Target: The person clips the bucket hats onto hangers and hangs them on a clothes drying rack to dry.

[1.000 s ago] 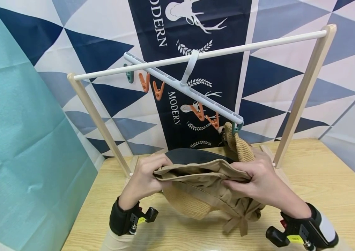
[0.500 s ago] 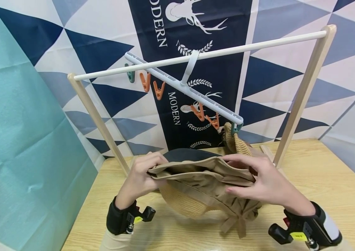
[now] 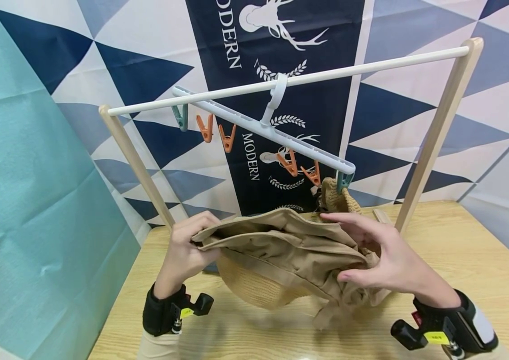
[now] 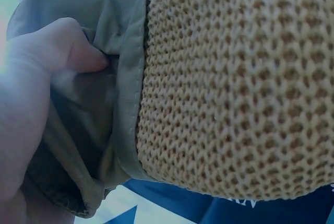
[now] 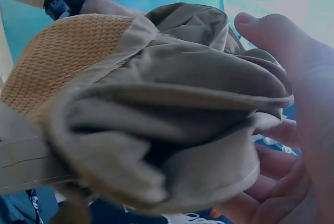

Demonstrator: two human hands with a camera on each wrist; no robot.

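Note:
A sun hat with a gathered khaki fabric brim (image 3: 281,250) and a tan woven crown (image 3: 259,289) is held above the table in the head view. My left hand (image 3: 188,247) grips the brim's left edge, thumb pressed into the cloth in the left wrist view. Around the brim's right side is my right hand (image 3: 385,255), thumb and fingers spread wide. In the right wrist view its thumb (image 5: 271,31) stands apart from the cloth, and its fingers lie partly behind the brim. A loose fabric tie hangs blurred below the hat.
Beyond the hat stands a wooden rack with a white bar (image 3: 362,68). From it a pale blue hanger (image 3: 263,129) hangs askew with orange and teal clips. Its right-end teal clip (image 3: 344,181) holds a tan knitted piece (image 3: 332,197). A patterned cloth backs the wooden table (image 3: 461,260).
My left hand has moved left, drawing the brim with it. The right hand's pinch has loosened and its thumb has parted from the cloth. The hanger has swung slightly, its left end dropping.

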